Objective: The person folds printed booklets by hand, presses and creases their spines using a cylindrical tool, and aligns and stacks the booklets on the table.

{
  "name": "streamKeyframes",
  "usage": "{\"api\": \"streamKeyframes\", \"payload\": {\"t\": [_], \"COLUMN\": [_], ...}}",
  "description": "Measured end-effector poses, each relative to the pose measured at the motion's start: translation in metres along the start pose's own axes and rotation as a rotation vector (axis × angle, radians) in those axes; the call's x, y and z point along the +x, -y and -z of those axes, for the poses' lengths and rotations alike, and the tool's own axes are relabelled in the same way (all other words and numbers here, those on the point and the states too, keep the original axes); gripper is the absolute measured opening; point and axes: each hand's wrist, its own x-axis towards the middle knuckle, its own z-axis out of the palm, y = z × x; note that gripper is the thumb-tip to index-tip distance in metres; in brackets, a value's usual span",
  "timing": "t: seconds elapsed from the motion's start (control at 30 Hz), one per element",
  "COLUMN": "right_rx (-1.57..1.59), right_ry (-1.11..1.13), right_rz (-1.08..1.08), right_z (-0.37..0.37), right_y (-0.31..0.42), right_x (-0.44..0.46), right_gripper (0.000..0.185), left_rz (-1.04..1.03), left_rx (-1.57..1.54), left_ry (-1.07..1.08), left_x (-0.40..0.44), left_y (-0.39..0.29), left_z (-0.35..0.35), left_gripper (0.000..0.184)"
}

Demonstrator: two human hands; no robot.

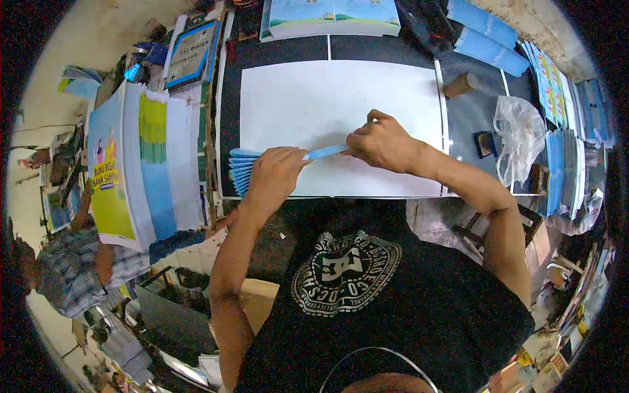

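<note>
A narrow blue folded paper [327, 152] stretches between my two hands, seen nearly edge-on. The fingers of my left hand [278, 170] are closed on its left end. My right hand [386, 141] pinches the other end, its fingers bent and partly hiding the paper. Under and beside my left hand lies a fanned stack of blue folded papers [239, 171], its edges pointing left. Both hands are over the near half of a large white sheet [334, 92] on the black tabletop.
Printed sheets [334, 14] are stacked at the back. On the left stands a thick pile of colourful covers [111, 170], with a framed plaque [191, 56] behind. To the right are a wooden block [460, 85], a clear plastic bag [517, 137] and blue booklet bundles [491, 49].
</note>
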Motion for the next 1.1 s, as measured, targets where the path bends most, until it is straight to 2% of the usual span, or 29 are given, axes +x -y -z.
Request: {"api": "streamKeyframes", "payload": {"t": [0.03, 0.13, 0.23, 0.33, 0.37, 0.43, 0.53, 0.63, 0.67, 0.77, 0.8, 0.83, 0.9, 0.93, 0.97, 1.03, 1.1], "right_rx": [0.015, -0.043, -0.043, -0.017, -0.096, -0.115, -0.035, -0.053, 0.013, 0.003, 0.124, 0.09, 0.163, 0.227, 0.194, 0.197, 0.243], "right_ry": [-0.028, 0.062, 0.16, -0.111, -0.24, 0.165, 0.055, -0.148, -0.216, -0.085, -0.05, -0.029, -0.104, -0.127, -0.146, -0.225, -0.184], "right_rz": [0.019, -0.067, -0.112, -0.019, -0.009, -0.118, -0.087, 0.0, -0.046, -0.151, -0.18, -0.125, -0.087, -0.137, -0.148, -0.088, -0.098], "right_z": [-0.001, 0.025, 0.02, 0.013, 0.014, 0.029, 0.017, 0.018, 0.028, 0.027, 0.012, -0.002, 0.015, 0.024, 0.031, 0.034, 0.029], "right_y": [-0.002, -0.002, -0.003, -0.008, -0.015, -0.011, -0.02, -0.02, -0.014, -0.016, -0.028, -0.044, -0.039, -0.034, -0.027, -0.024, -0.031], "right_x": [-0.002, -0.012, -0.009, -0.021, -0.026, -0.03, -0.032, -0.04, -0.043, -0.039, -0.042, -0.052, -0.051, -0.053, -0.052, -0.046, -0.045], "right_gripper": [0.031, 0.031, 0.026, 0.026, 0.024, 0.022, 0.022, 0.022, 0.024, 0.031, 0.042, 0.055, 0.059, 0.06, 0.059, 0.044, 0.032], "left_rz": [-0.007, -0.033, -0.029, -0.022, -0.021, -0.021, -0.024, 0.019, 0.039, -0.049, -0.016, -0.031, -0.017, -0.067, 0.004, -0.009, 0.027], "left_rx": [0.011, -0.037, -0.017, -0.016, -0.029, -0.026, -0.022, 0.007, 0.011, 0.032, 0.043, 0.039, 0.017, 0.042, -0.021, -0.004, -0.017], "left_ry": [-0.005, -0.067, -0.046, -0.049, -0.061, -0.085, -0.062, -0.009, 0.016, -0.017, -0.094, -0.083, -0.063, -0.071, -0.07, -0.054, 0.002], "left_x": [0.0, -0.006, -0.001, -0.002, -0.004, -0.005, -0.009, -0.012, -0.01, 0.0, -0.002, -0.001, -0.006, -0.007, -0.006, -0.002, -0.001], "left_y": [0.002, 0.004, 0.003, 0.003, 0.006, 0.008, 0.007, -0.001, -0.001, -0.005, 0.006, 0.019, 0.016, 0.017, 0.013, 0.009, 0.008], "left_z": [-0.001, -0.005, -0.002, 0.0, -0.001, -0.003, -0.003, 0.008, 0.011, 0.013, -0.004, -0.01, -0.009, -0.009, -0.007, -0.003, -0.002], "left_gripper": [0.012, 0.013, 0.013, 0.011, 0.011, 0.011, 0.012, 0.016, 0.017, 0.014, 0.014, 0.014, 0.015, 0.016, 0.016, 0.016, 0.016]}}
